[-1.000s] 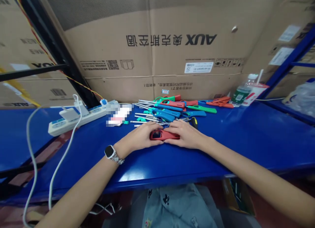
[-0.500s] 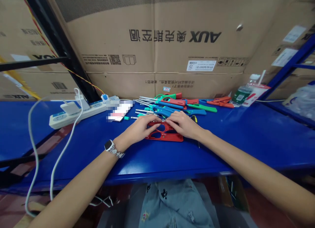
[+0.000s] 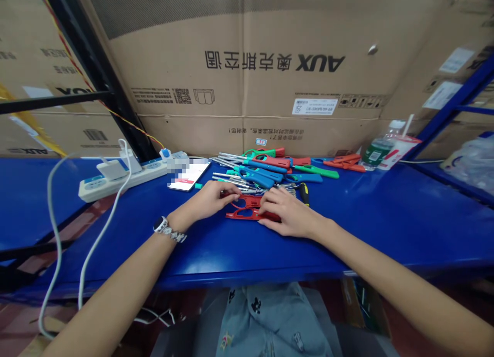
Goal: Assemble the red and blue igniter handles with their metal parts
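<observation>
Two red plastic lighter shell halves lie side by side on the blue table, showing their hollow insides. My left hand (image 3: pixel 210 198) pinches the left end of the far shell half (image 3: pixel 252 199) between thumb and fingers. My right hand (image 3: pixel 291 213) is closed over the right part of the near shell half (image 3: pixel 240 214), its fingers curled down onto the red plastic. That hand hides the right ends of both halves. Just beyond my hands lies a pile of long-necked lighters (image 3: pixel 262 176) in blue, green and red, with metal tubes pointing left.
A yellow-and-black screwdriver (image 3: pixel 304 193) lies beyond my right wrist. To the left are a phone (image 3: pixel 190 175) and a white power strip (image 3: pixel 111 184) with cables. Orange-red plastic parts (image 3: pixel 345 162), a bottle (image 3: pixel 380 150) and a cup (image 3: pixel 399 152) stand at right, before a large cardboard box (image 3: pixel 247 89).
My right hand has moved down toward me, from the far shell half onto the near one. My left hand has shifted slightly left. The screwdriver and more metal tubes now show.
</observation>
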### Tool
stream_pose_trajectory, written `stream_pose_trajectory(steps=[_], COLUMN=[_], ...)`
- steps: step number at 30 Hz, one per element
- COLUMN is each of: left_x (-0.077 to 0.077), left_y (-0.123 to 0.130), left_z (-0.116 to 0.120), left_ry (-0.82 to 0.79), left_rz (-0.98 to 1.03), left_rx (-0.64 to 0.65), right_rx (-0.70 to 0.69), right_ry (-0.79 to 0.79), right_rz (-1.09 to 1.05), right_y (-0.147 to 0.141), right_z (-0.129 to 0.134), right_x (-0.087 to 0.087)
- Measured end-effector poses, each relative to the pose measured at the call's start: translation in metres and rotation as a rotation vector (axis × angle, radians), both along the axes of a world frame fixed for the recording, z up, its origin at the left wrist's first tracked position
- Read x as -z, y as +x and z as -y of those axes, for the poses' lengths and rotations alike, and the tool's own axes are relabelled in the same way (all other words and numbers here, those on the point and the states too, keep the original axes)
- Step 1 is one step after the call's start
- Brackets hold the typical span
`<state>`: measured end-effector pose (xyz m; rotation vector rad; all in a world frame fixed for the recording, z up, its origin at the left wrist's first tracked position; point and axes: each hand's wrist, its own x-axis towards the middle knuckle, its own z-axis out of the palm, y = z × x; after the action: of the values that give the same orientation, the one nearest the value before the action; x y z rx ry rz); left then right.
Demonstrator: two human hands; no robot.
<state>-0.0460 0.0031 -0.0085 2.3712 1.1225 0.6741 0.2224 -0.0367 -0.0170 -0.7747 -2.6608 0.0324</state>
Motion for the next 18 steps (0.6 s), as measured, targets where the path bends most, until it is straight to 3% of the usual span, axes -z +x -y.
stream_pose_trajectory(steps=[4,7,11,15,18], left_x=[0.000,-0.001,-0.003,-0.002,0.003], left_y=[0.001,0.005,0.012,0.011,0.005], left_z=[0.001,0.003,0.008,0.006,0.000], left_ry=[-0.059,-0.058,-0.018,0.092,0.178], left_rz=[0.002,-0.021,-0.043,-0.026,-0.050], left_rx=[0.020,0.035,0.063,0.000,-0.024], right_rx=[-0.107,-0.101,0.137,0.347,0.414], right_ry=[0.151,0.241,0.300,0.255,0.224], right_rz=[-0.023,-0.156,-0.246,-0.064,0.045], right_y=[0.003,0.015,0.024,0.013,0.001], right_z=[0.000,-0.005,-0.037,-0.082,-0.098], right_x=[-0.007,-0.016,-0.025,-0.024,-0.022])
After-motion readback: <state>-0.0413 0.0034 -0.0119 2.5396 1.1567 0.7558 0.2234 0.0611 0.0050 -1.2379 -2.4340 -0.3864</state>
